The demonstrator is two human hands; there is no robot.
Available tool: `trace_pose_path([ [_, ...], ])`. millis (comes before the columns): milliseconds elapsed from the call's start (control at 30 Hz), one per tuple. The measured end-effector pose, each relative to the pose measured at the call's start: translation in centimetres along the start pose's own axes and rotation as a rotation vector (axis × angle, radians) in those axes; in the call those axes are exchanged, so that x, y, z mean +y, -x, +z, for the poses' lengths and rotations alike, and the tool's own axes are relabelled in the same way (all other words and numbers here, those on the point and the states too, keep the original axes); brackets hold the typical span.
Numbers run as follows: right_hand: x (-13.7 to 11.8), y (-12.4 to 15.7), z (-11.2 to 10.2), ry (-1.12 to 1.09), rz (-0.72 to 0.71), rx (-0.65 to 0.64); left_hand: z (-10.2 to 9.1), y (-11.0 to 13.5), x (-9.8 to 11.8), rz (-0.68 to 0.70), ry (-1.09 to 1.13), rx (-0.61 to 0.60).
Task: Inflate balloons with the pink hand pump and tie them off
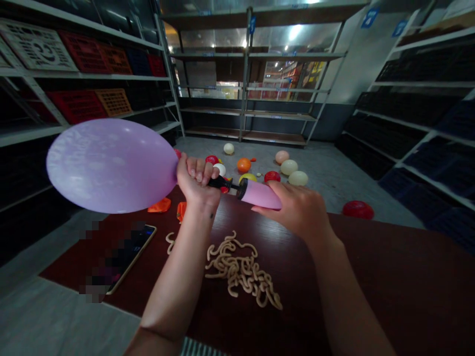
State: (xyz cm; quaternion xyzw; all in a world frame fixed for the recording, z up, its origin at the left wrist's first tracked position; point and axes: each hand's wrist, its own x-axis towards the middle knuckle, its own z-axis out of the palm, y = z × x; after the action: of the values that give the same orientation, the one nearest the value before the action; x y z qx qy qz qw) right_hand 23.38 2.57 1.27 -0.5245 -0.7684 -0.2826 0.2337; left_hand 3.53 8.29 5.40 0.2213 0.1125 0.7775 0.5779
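Note:
A large inflated lilac balloon [111, 165] hangs in the air at the left, above the dark red table [371, 277]. My left hand [196, 180] is closed around the balloon's neck where it meets the black nozzle of a hand pump. My right hand [300, 210] grips the pink pump [260, 194] from the right. On the table below my arms lies a pile of beige rubber bands [243, 272]. Two flat orange balloons [160, 205] lie on the table near the lilac one.
A phone [135, 254] lies on the table's left part. Several inflated balloons [289, 167] in white, orange, red and yellow are scattered on the grey floor beyond, one red balloon [358, 209] at the right. Metal shelving with crates lines both sides and the back.

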Motion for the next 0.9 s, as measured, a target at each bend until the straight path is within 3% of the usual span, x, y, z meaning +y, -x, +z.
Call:
trace_pose_path([
  [267,2.5,0.8,0.3,0.037,-0.054,0.094,-2.0,-1.6,3.4,0.096,0.077,-0.027],
  [467,2.8,1.0,-0.6,0.042,0.013,0.103,-2.8,-2.0,5.8,0.152,0.072,-0.039],
  [633,3.2,1.1,-1.9,0.119,0.017,0.083,-0.5,0.9,6.2,0.220,0.030,-0.134],
  [733,3.9,1.3,-2.6,0.160,0.016,0.080,1.6,2.9,5.9,0.280,0.078,-0.113],
  [900,4.3,1.2,-2.8,0.208,-0.032,0.235,3.3,4.2,5.3,0.338,0.115,-0.044],
])
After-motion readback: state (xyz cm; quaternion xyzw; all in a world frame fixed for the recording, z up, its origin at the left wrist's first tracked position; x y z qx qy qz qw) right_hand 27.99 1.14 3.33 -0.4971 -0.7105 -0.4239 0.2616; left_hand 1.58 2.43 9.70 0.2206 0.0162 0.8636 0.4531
